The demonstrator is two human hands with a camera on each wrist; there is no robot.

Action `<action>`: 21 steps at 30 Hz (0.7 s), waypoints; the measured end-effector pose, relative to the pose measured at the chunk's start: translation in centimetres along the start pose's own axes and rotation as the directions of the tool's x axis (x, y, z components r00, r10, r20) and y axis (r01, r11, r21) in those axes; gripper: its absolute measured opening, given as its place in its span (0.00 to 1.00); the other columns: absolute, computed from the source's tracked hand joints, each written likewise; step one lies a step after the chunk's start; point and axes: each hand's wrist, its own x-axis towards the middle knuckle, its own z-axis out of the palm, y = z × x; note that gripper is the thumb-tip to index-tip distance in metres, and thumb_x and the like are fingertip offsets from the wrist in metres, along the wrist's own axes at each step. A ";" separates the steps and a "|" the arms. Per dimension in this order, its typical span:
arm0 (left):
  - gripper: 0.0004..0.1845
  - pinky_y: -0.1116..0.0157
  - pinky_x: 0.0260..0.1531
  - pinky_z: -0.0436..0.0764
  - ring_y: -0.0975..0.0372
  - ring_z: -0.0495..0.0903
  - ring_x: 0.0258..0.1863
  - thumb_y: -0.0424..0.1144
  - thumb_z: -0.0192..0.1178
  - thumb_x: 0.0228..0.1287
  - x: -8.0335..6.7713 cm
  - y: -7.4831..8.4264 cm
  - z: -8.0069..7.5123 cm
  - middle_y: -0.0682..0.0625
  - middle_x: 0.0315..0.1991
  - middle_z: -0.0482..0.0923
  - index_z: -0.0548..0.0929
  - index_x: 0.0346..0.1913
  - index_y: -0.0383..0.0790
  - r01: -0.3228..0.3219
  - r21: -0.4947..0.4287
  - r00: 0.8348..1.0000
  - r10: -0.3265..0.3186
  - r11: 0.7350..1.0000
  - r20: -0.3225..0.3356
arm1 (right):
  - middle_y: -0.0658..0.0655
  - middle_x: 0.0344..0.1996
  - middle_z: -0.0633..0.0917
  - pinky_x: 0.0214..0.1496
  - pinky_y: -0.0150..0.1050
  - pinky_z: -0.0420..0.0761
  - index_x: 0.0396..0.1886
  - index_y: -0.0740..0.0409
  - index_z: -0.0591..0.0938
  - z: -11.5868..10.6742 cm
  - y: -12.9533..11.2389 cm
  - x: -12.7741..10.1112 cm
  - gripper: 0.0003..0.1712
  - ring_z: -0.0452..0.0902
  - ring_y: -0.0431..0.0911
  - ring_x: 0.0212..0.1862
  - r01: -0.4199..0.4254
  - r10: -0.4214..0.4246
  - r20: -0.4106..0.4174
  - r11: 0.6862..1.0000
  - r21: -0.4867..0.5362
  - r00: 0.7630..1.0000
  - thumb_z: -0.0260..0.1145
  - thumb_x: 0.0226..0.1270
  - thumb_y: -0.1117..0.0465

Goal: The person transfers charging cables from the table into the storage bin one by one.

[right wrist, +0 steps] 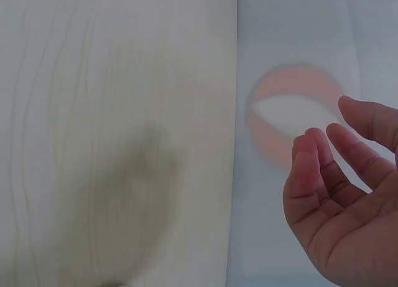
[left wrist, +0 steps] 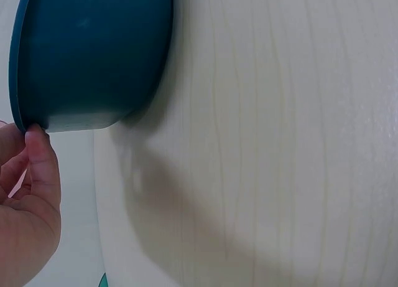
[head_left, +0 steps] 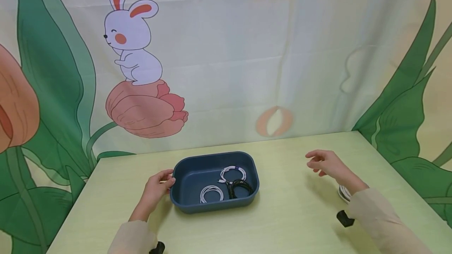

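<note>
A dark blue rectangular bin (head_left: 192,167) sits on the table, and my left hand (head_left: 155,191) pinches its left rim between thumb and fingers. The left wrist view shows the thumb (left wrist: 42,165) against the bin's outer wall (left wrist: 93,56). Inside lie a white coiled cable (head_left: 243,173) at the back right, a black coiled cable (head_left: 243,182) at the front right and another white coiled cable (head_left: 202,195) nearer the front middle. Above the table's right side hovers my right hand (head_left: 326,163), empty, its fingers loosely bent. The right wrist view shows that hand (right wrist: 354,218) holding nothing.
Partly hidden beneath the right forearm, a white coil (head_left: 344,193) lies on the pale wood-grain table (head_left: 282,214). A printed curtain (head_left: 226,58) with a rabbit and flowers hangs right behind the table's back edge.
</note>
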 end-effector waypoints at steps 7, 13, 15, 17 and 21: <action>0.20 0.67 0.35 0.79 0.60 0.73 0.35 0.33 0.51 0.62 0.0 0.1 0.0 0.38 0.46 0.70 0.68 0.58 0.32 0.001 0.005 1.000 -0.001 1.000 -0.004 | 0.63 0.41 0.78 0.35 0.38 0.76 0.54 0.65 0.68 -0.7 0.5 -0.4 0.24 0.73 0.52 0.38 -0.002 0.002 -0.014 1.000 -0.003 1.000 0.57 0.62 0.58; 0.20 0.67 0.34 0.79 0.62 0.73 0.34 0.33 0.51 0.62 -0.2 0.2 0.0 0.38 0.46 0.70 0.68 0.57 0.31 -0.008 0.003 1.000 0.008 1.000 -0.002 | 0.64 0.44 0.77 0.35 0.37 0.76 0.55 0.65 0.68 -1.2 0.8 -0.6 0.24 0.73 0.50 0.38 -0.022 0.022 -0.023 1.000 -0.001 0.999 0.57 0.62 0.57; 0.20 0.68 0.34 0.79 0.62 0.73 0.33 0.32 0.51 0.62 -0.2 0.2 0.0 0.38 0.45 0.70 0.68 0.57 0.31 -0.010 0.004 1.000 0.010 1.000 -0.004 | 0.65 0.45 0.76 0.36 0.38 0.76 0.55 0.65 0.68 -1.2 0.9 -0.8 0.25 0.73 0.51 0.39 -0.031 0.031 -0.022 1.000 0.006 0.999 0.57 0.62 0.56; 0.20 0.68 0.33 0.79 0.62 0.73 0.33 0.32 0.51 0.62 -0.2 0.2 0.0 0.38 0.45 0.70 0.68 0.57 0.31 -0.012 0.007 1.000 0.013 1.000 -0.005 | 0.67 0.46 0.76 0.36 0.38 0.76 0.56 0.65 0.67 -1.3 0.9 -0.9 0.25 0.73 0.52 0.40 -0.036 0.037 -0.023 0.999 0.009 0.999 0.56 0.62 0.56; 0.20 0.68 0.33 0.79 0.62 0.73 0.33 0.32 0.51 0.62 -0.2 0.3 0.0 0.38 0.45 0.70 0.68 0.57 0.30 -0.016 0.009 1.000 0.016 1.000 -0.005 | 0.67 0.47 0.75 0.37 0.38 0.76 0.56 0.66 0.67 -1.6 0.9 -1.1 0.26 0.73 0.52 0.40 -0.040 0.040 -0.024 0.999 0.000 0.999 0.56 0.63 0.55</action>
